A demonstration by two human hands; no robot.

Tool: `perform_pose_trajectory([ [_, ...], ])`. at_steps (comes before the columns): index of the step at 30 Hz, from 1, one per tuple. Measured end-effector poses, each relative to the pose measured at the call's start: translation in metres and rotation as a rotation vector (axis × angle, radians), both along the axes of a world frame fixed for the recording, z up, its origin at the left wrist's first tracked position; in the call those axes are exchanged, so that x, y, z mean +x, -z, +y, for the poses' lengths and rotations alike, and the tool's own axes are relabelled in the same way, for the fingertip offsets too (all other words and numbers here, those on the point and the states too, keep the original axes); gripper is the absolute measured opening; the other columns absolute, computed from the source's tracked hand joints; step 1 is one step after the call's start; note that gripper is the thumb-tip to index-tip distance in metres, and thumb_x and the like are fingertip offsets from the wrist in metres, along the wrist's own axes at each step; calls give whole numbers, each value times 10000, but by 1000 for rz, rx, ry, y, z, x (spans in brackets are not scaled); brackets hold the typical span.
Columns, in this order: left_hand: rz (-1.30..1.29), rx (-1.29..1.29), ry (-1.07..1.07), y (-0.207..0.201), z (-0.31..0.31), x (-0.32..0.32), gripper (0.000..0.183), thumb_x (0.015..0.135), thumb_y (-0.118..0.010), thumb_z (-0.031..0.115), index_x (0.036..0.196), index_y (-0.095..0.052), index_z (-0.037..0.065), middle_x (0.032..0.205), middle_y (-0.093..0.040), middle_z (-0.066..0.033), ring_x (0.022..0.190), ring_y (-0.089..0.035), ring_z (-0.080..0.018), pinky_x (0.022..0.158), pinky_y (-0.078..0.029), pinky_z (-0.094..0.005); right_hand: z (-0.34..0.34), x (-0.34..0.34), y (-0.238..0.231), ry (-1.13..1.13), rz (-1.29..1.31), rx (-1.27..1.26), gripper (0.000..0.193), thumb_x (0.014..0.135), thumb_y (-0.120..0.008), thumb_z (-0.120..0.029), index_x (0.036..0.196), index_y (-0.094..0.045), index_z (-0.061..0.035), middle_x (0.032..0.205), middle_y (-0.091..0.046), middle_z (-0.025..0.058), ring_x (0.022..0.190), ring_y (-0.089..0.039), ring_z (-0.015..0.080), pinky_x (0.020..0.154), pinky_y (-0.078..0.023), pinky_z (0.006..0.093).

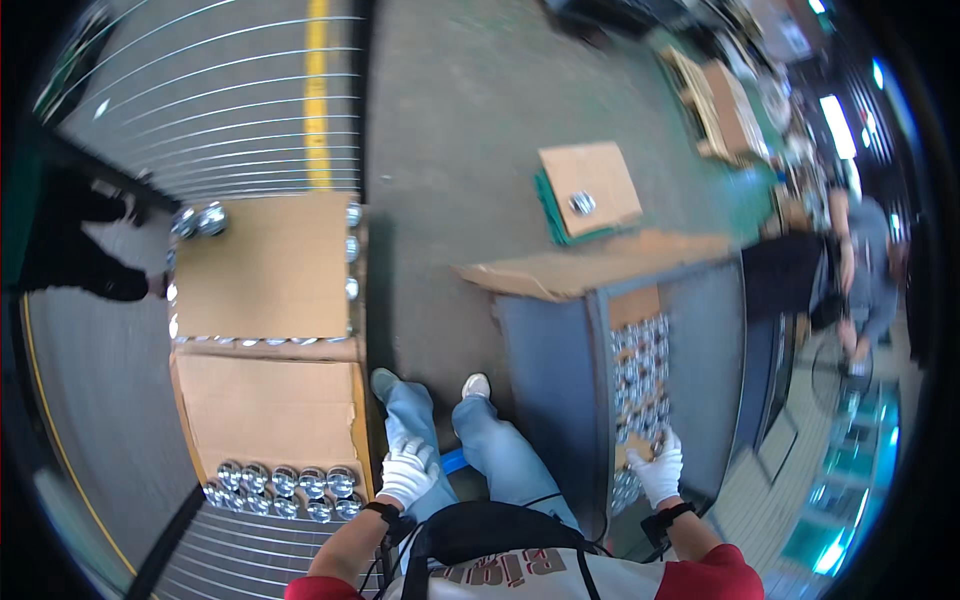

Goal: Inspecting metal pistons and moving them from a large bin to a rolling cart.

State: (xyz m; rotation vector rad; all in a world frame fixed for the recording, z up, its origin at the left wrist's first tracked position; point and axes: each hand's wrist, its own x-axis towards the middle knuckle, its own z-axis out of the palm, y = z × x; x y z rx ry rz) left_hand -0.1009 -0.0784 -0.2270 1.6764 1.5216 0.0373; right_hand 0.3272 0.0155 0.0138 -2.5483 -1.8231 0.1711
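Note:
My left hand (408,474), in a white glove, lies on my left thigh with its fingers stretched out and nothing in it. My right hand (660,474), gloved too, reaches into a deep grey-blue bin (550,370) on the right. Its thumb and fingers are curled round one shiny round metal part, mostly hidden by the glove. Rows of similar chrome parts (640,365) fill the bin beyond this hand. On my left, more and larger-looking chrome round parts (285,482) stand in two rows along the near edge of a cardboard sheet (270,400).
Another cardboard sheet (265,265) covers parts farther along the wire-slatted rack (240,130). A cardboard flap (600,265) leans over the bin's far edge. Beyond it, a carton (590,185) carries one chrome part. A person (865,260) stands at right; another person's dark-clothed legs (85,240) show at left.

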Motion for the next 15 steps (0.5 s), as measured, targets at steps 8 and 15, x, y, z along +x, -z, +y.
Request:
perform_pose_trajectory([
  [8, -41, 480, 237, -6, 13, 58, 275, 738, -665, 291, 957, -706, 130, 1150, -610, -83, 1212, -490, -343, 1051, -342, -572, -212, 58, 22, 403, 277, -813, 554, 771, -749, -417, 1188, -666, -62, 1092, -686, 241, 1024, -649, 395, 900, -521, 431],
  [15, 47, 717, 258, 18, -24, 96, 226, 831, -657, 224, 1028, -693, 118, 1233, -610, -109, 1224, -518, -381, 1036, -408, -537, -268, 82, 66, 250, 420, -422, 467, 858, -663, -438, 1116, -689, -50, 1047, -695, 218, 976, -657, 401, 884, -530, 457],
])
